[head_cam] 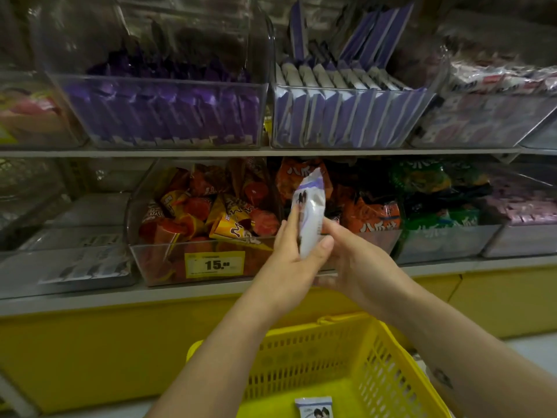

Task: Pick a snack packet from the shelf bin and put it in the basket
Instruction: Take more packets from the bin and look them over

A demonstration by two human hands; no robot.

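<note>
head view: a white and lavender snack packet (310, 206) is held upright, leaning slightly to the right, in the air in front of the lower shelf's bins and higher than the basket. it is grasped by the left hand (289, 254), with the fingers (290, 226) laid along its left face and the thumb (323, 246) pressed across its lower end. the right hand (355, 260) is brought in from the right, and its fingertips (330, 228) are set against the packet's lower right edge; whether a real grip is taken there cannot be told, since part of that hand is hidden behind the left thumb.

a yellow plastic basket (301, 354) with slotted walls is seen below the forearms, and a second packet (313, 407) of the same kind is lying flat on its floor.

behind the hands, a clear bin (156, 267) is filled with orange and red cone-shaped snack packs, and a yellow price tag (214, 264) marked 15 is fixed to its front. just to its right, orange packets (370, 217) and then green packets (437, 200) are stacked in neighbouring bins. on the shelf above, one clear bin is packed with purple packets (168, 113), and the upper bin (346, 137) beside it is lined with white and lavender packets standing on edge.
</note>
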